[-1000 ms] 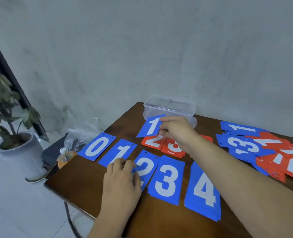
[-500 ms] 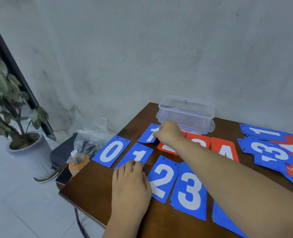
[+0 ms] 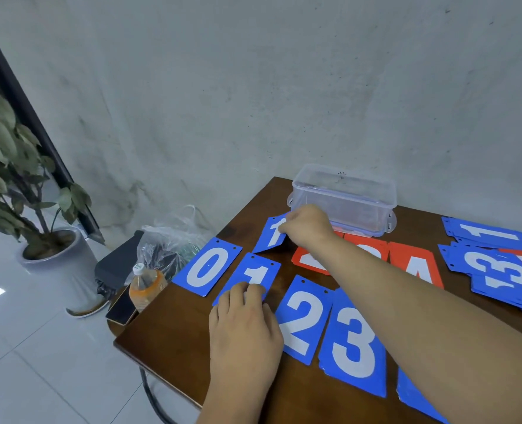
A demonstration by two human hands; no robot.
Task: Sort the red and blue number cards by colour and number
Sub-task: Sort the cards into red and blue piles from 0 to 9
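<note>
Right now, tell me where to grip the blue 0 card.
Pinch the blue 0 card by its left long edge, coming from the left: it lies flat, and that edge seems to reach the table rim.

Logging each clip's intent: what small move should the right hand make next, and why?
Probably the right hand should carry its pinched blue 1 card onto the row's blue 1 card, where the left hand rests: same colour and number.

Grey wall, tiled floor, wooden table
</note>
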